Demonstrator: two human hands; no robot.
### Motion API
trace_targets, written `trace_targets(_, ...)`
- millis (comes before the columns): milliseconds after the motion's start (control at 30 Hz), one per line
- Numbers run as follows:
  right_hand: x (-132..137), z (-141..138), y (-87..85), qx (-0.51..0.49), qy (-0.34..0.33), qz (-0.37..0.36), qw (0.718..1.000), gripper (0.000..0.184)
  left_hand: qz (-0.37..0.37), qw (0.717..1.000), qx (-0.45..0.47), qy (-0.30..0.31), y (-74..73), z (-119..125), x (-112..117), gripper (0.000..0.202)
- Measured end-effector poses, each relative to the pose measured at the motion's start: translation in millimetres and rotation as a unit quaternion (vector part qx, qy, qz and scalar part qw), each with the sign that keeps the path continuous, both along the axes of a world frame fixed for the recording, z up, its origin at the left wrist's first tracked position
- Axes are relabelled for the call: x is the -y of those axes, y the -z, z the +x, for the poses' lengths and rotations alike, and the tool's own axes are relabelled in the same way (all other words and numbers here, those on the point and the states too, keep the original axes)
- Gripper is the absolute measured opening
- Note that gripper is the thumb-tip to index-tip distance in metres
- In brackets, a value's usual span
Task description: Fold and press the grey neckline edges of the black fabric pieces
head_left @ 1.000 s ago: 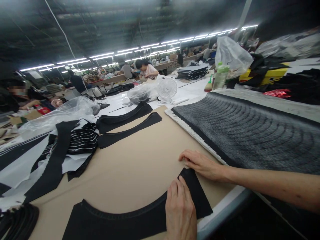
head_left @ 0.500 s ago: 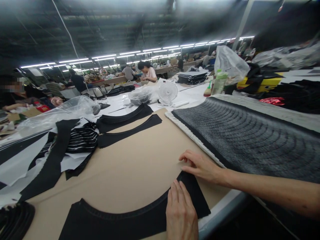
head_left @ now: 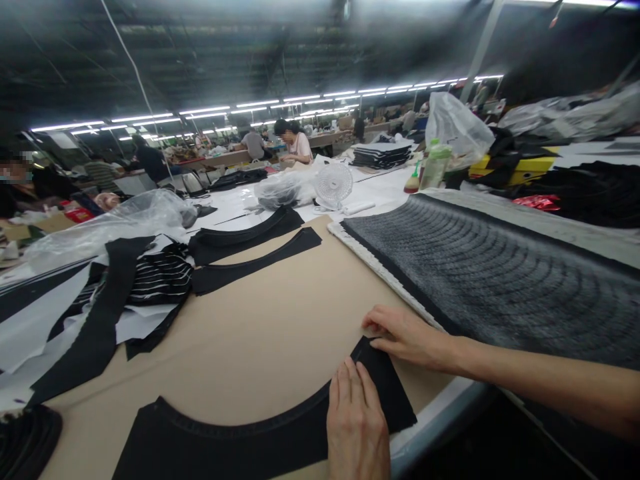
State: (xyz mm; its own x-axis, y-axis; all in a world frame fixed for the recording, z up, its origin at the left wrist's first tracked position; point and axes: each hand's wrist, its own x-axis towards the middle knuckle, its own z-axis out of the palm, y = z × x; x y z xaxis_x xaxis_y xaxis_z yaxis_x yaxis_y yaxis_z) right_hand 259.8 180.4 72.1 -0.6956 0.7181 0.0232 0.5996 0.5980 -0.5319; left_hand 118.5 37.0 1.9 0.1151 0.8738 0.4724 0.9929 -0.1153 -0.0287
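A curved black fabric piece [head_left: 240, 440] lies on tan pattern paper [head_left: 260, 333] near the table's front edge. My left hand [head_left: 357, 423] rests flat on its right end, fingers stretched out together. My right hand [head_left: 407, 337] reaches in from the right, fingers extended, touching the far right corner of that piece beside a dark grey textured mat [head_left: 500, 273]. Neither hand grips anything.
Two more curved black pieces [head_left: 250, 247] lie farther back. Black and striped scraps [head_left: 140, 287] and clear plastic [head_left: 110, 227] pile at left. A small white fan [head_left: 334, 183], a bottle [head_left: 434, 167] and a plastic bag [head_left: 460, 127] stand behind. Other people work at distant tables.
Both hands have stayed on the right end of the black piece; my right hand slid slightly toward me along the corner. The view tilted down a little.
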Motion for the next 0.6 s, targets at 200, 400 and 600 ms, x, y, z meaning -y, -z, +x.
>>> trace_targets(200,8,-6,1.6,0.041,0.046,-0.020,0.998,0.025,0.007,0.999,0.053,-0.005,8.3,0,0,0.048)
trace_targets(400,3,-12,0.2,0.032,0.076,-0.087,0.993,0.013,-0.037,0.971,0.235,0.000,-18.3,-15,-7,0.041)
trace_targets(600,20,-19,-6.6,-0.100,0.056,-0.202,0.973,0.010,-0.123,0.859,0.497,0.002,-55.3,-33,-29,0.041)
